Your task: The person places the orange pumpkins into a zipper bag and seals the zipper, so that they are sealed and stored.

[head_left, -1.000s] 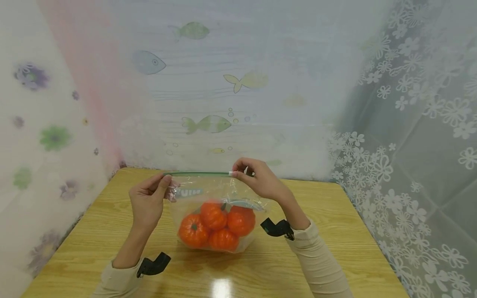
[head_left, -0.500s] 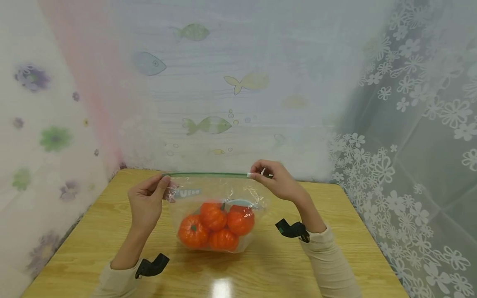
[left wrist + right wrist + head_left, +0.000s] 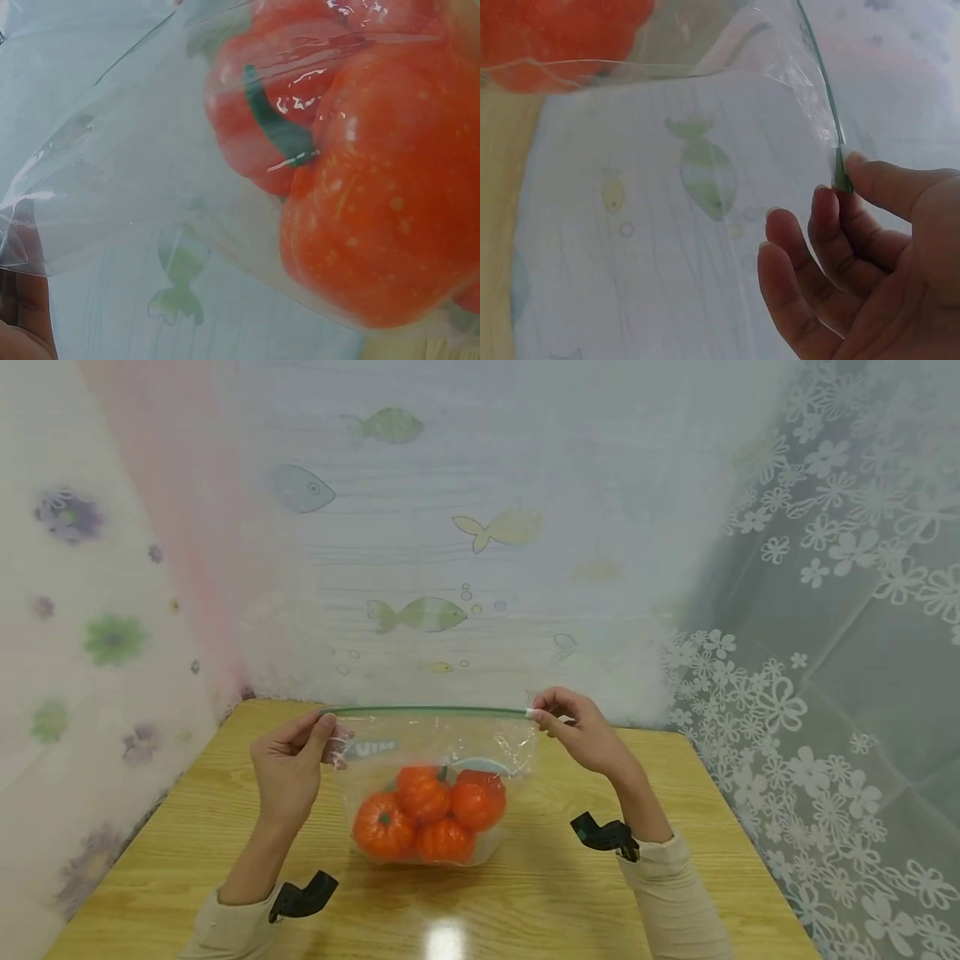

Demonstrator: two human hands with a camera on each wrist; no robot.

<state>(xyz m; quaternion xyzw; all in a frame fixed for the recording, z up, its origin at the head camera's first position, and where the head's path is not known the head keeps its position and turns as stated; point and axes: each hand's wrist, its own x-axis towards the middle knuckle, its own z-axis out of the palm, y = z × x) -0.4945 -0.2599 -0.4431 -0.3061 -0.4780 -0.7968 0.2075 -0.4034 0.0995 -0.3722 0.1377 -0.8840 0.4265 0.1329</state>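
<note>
A clear zip bag stands on the table with its green zip strip stretched level along the top. Inside it lie several orange pumpkins with green stems; in the left wrist view one pumpkin fills the right side behind the plastic. My left hand pinches the bag's upper left corner between thumb and fingers. At the strip's right end, my right hand pinches the small white slider. The right wrist view shows thumb and index finger on that slider, the other fingers loosely bent.
The wooden table lies under the bag and both forearms. A pale backdrop with fish drawings rises behind it, and flowered curtains hang at both sides. A black mount sticks out from each wrist.
My right hand has slid the white slider rightward along the green strip, from past the middle to the right end. My left hand keeps its corner, shifting slightly left with the bag.
</note>
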